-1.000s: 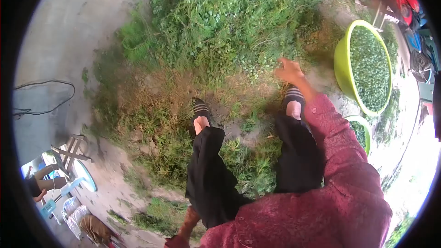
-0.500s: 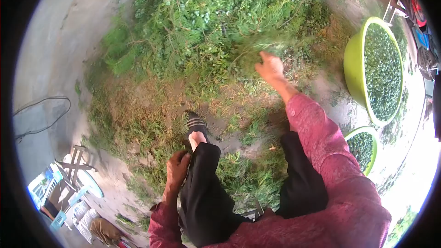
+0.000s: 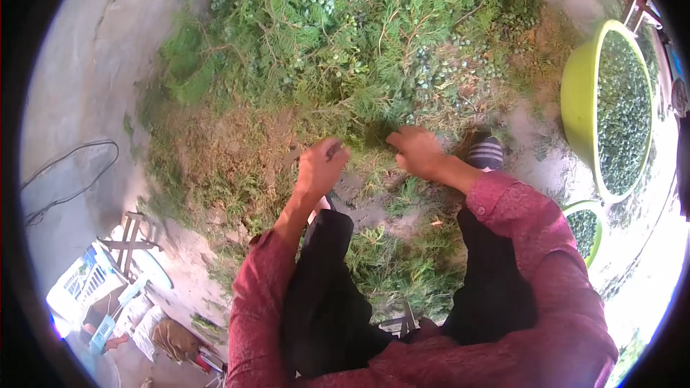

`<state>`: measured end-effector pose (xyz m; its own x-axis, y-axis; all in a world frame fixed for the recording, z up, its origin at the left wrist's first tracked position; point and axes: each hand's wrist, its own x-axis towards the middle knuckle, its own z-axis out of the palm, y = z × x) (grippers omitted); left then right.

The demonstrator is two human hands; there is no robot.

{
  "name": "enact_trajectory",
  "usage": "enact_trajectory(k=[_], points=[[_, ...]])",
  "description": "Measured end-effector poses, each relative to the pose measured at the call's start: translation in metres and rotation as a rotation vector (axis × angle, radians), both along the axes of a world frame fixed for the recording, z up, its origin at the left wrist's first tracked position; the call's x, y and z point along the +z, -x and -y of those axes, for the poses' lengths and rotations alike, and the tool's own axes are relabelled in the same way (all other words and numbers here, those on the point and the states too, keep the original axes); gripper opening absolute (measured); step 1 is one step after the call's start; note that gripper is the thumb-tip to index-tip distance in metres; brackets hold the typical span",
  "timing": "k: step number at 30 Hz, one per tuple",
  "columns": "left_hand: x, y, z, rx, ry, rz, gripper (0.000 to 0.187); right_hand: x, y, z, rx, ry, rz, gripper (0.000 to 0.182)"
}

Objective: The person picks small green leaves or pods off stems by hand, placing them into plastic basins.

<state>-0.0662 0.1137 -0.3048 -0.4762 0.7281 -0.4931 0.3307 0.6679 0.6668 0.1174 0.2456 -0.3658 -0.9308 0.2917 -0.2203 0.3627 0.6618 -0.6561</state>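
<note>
My left hand (image 3: pixel 322 167) is closed above the bare ground at the near edge of a heap of green conifer branches (image 3: pixel 345 36). A small dark item shows at its fingers, too unclear to name. To its right, my right hand (image 3: pixel 418 152) has its fingers curled in towards the left hand, beside a dark green patch of foliage. Whatever it grips is hidden or blurred. The two hands are apart, at the lower edge of the heap. Small pale round cones or berries dot the branches.
A large lime-green tub (image 3: pixel 581 93) full of small green pieces stands at the right, with a smaller green tub (image 3: pixel 599 233) below it. A striped shoe (image 3: pixel 486 152) is near my right hand. A cable (image 3: pixel 79 149) and folding stool (image 3: pixel 129 244) are at the left.
My left hand has risen from beside my left knee to the heap's edge. My right hand has come back from the branches towards my body. The striped shoe at the right now shows.
</note>
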Motion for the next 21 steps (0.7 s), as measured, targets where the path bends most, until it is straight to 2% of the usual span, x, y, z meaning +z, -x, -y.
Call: enact_trajectory(k=[4, 6, 7, 9, 13, 15, 16, 18, 19, 21], points=[[-0.036, -0.014, -0.012, 0.017, 0.043, -0.071, 0.044, 0.011, 0.003, -0.001, -0.008, 0.007, -0.056, 0.030], [-0.053, -0.018, -0.016, 0.183, 0.166, 0.023, 0.048, 0.012, 0.005, 0.002, -0.003, -0.002, -0.090, 0.030], [-0.050, -0.017, -0.020, 0.182, 0.168, 0.021, 0.048, 0.012, 0.004, 0.005, 0.015, -0.019, -0.110, 0.029], [-0.043, -0.017, -0.026, 0.318, 0.212, 0.187, 0.048, 0.013, 0.005, 0.010, 0.035, -0.031, -0.128, 0.028], [-0.040, -0.015, -0.039, 0.399, 0.094, 0.079, 0.043, 0.015, 0.008, 0.013, 0.097, -0.035, -0.121, 0.027], [-0.054, -0.011, -0.039, 0.594, -0.099, 0.319, 0.028, 0.013, 0.007, 0.014, 0.104, -0.034, -0.137, 0.026], [-0.056, -0.009, -0.041, 0.594, -0.099, 0.318, 0.028, 0.012, 0.007, 0.015, 0.108, -0.035, -0.143, 0.029], [-0.057, -0.007, -0.041, 0.809, -0.128, 0.656, 0.016, 0.008, 0.003, 0.016, 0.112, -0.037, -0.148, 0.031], [-0.051, -0.006, -0.042, 0.809, -0.128, 0.656, 0.016, 0.002, 0.001, 0.014, 0.092, 0.046, -0.123, 0.036], [-0.032, -0.004, -0.042, 0.841, -0.377, 0.840, 0.009, -0.001, -0.006, 0.007, 0.071, 0.129, -0.100, 0.041]])
